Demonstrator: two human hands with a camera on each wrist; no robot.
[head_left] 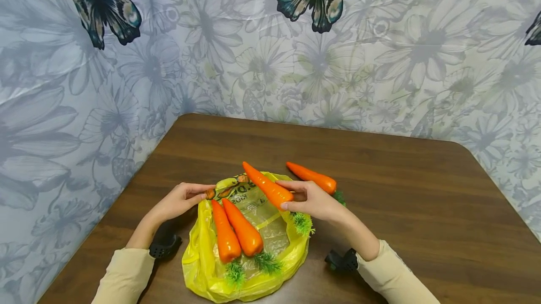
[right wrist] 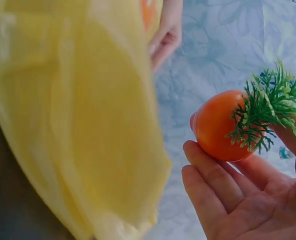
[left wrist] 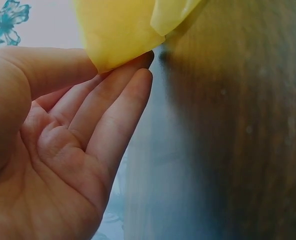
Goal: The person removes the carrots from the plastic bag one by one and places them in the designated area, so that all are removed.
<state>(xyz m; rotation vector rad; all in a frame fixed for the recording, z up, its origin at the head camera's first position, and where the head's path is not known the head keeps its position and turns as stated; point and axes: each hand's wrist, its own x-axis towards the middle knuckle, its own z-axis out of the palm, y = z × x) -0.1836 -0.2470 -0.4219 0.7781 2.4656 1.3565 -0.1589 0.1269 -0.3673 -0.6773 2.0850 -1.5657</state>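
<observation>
Gripping one orange conical carrot was right hand; left hand pinched yellow plastic bag, ten o'clock. Two carrots lay inside; fourth carrot outside, one o'clock.

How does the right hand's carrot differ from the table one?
The right hand grips the held carrot; the far carrot lies on the table. In the head view, the held carrot's green top shows clearly; the far carrot's is partly behind the wrist. Both are orange and tapered.
</observation>
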